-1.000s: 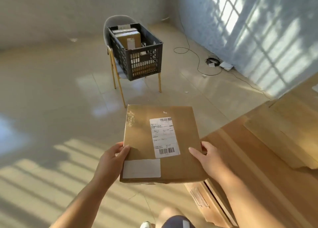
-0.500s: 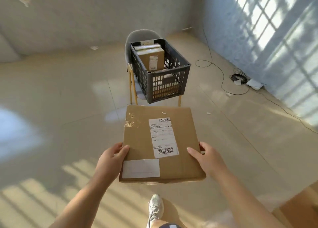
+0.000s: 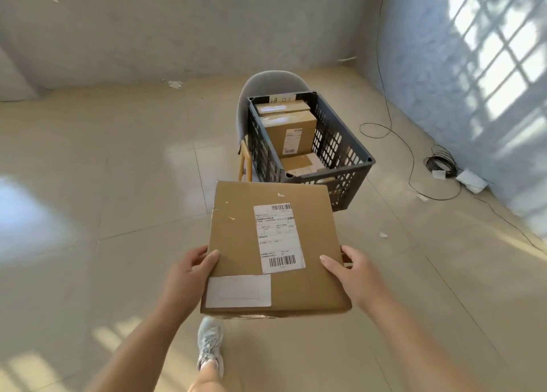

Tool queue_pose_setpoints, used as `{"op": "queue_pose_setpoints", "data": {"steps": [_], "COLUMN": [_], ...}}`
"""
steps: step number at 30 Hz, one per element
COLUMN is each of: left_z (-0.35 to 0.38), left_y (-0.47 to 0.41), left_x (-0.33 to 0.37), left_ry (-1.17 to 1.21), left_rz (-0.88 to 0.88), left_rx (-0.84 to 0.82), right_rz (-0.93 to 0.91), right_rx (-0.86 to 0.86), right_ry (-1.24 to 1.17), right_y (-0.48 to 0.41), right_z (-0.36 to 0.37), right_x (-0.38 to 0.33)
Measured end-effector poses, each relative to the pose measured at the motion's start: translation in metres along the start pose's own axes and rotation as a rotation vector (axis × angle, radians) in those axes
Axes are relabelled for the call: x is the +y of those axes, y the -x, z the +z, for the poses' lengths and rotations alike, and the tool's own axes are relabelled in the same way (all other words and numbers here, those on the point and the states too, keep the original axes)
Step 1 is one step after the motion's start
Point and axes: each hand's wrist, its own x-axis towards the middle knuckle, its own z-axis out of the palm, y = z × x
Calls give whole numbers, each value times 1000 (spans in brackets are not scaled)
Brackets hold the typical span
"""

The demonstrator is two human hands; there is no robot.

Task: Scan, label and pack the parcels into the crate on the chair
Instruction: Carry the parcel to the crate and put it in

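A person holds a flat cardboard parcel (image 3: 236, 237) level in front of the body, above the tiled floor (image 3: 88, 214) and just short of the crate (image 3: 343, 154). The left hand (image 3: 189, 276) grips the parcel's left edge and the right hand (image 3: 352, 273) its right edge. Each thumb lies on the top face, while most of the fingers curl underneath and are hidden by the cardboard. On top sit a printed shipping label (image 3: 279, 237) with two barcodes, its text too small to read, and a blank white label (image 3: 238, 291) near the front left corner.

The dark grey slotted crate rests on a chair (image 3: 266, 82). Only the chair's grey backrest and one wooden leg show; the seat is hidden beneath the crate. The parcel's far edge covers the lower left part of the crate's near wall. Inside, a labelled brown box (image 3: 288, 134) stands upright, a second box (image 3: 281, 107) stands behind it, and a flat parcel (image 3: 302, 165) lies at the bottom, partly cut off by the rim. A paper note (image 3: 281, 99) on the far rim carries handwriting I cannot make out.

A pale sneaker (image 3: 209, 344) shows below the held parcel. By the right wall, a black cable (image 3: 411, 166) runs to a coil (image 3: 441, 163) and a white adapter (image 3: 470, 180).
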Motion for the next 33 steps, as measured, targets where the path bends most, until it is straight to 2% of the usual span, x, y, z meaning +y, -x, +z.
{"op": "queue_pose_setpoints", "data": {"steps": [10,18,25,29,33], "left_z": [-29,9,69,114,168], "left_y": [-221,-340,-439,-493,-536], "left_x": [79,151,195,205,211], "left_ry": [-30,-194,-376,-510,-756], "left_rz": [40,136,127,90,115], "left_rx": [-147,-317,-403,-478,-596], "right_rz": [115,256,364,513,682], "right_rx": [212,320,265,173,123], "right_ry": [-121,-144,10,71,1], "right_y": [-141,-226,-300,-343,-381], "right_z": [46,39,-9,-31,-42], "right_x": [-94,-123,-126,-122,-111]}}
